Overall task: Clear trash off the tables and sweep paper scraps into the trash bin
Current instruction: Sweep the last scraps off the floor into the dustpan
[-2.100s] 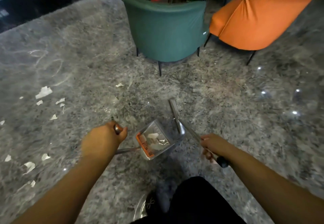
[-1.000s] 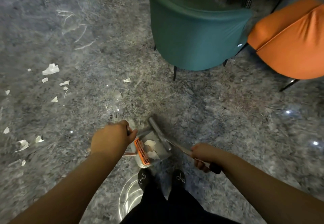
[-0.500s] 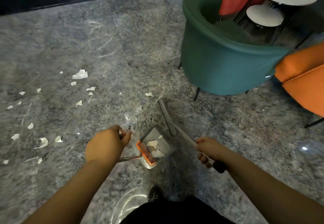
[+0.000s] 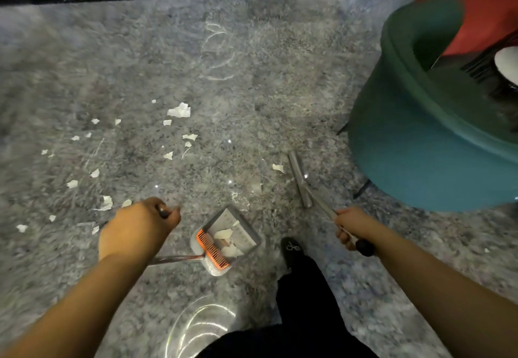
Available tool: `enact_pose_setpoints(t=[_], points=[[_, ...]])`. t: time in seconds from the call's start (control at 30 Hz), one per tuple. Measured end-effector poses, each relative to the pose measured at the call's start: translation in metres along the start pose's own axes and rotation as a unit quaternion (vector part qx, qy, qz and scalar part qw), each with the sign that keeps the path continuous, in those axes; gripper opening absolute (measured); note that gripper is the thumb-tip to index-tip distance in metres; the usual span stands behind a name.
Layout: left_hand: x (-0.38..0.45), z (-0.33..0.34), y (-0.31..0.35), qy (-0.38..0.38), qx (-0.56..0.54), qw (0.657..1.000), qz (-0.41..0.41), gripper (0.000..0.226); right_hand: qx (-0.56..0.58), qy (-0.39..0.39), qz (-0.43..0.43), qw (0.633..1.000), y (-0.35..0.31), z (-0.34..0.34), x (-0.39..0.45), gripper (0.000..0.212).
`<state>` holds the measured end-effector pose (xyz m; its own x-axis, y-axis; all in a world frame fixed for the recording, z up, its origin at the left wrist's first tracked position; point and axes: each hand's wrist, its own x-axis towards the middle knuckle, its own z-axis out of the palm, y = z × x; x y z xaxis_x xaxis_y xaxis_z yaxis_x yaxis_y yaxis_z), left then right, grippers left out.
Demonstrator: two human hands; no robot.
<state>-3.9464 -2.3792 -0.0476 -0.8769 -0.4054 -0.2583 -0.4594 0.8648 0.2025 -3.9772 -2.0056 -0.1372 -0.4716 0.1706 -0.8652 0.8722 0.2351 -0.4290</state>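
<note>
floor grey speckled | scraps white | chair teal | comb orange

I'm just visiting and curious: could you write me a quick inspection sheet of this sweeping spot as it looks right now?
Surface: grey speckled stone floor, glossy.
Job's things: dustpan holding a few paper scraps; broom head beside one scrap.
Clutter: many paper scraps scattered over the floor to the left.
Grips: left hand grips the dustpan's handle; right hand grips the broom's handle.
Cables: nothing seen.
Surroundings: green armchair at right, red chair behind it; trash bin not in view.
</note>
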Motion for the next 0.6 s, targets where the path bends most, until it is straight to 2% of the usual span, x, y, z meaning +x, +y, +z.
enact_pose_setpoints(t=[0.13,0.33,0.4,0.6], points=[[0.034,-0.01,0.002,0.003,0.006,0.997,-0.073,0.034,-0.045,-0.003,0.024,0.999,-0.064,-0.013,0.044,0.019],[0.068,-0.02,0.01,0.004,0.013,0.986,-0.168,0.032,-0.19,-0.007,0.008,0.982,-0.149,-0.026,0.109,0.02],[0.075,-0.02,0.011,0.001,0.016,0.981,-0.191,0.031,-0.241,-0.015,-0.017,0.97,-0.174,-0.026,0.121,0.03],[0.074,-0.016,0.011,0.019,0.003,0.969,-0.247,0.032,-0.289,-0.026,-0.015,0.957,-0.217,-0.009,0.155,0.031]])
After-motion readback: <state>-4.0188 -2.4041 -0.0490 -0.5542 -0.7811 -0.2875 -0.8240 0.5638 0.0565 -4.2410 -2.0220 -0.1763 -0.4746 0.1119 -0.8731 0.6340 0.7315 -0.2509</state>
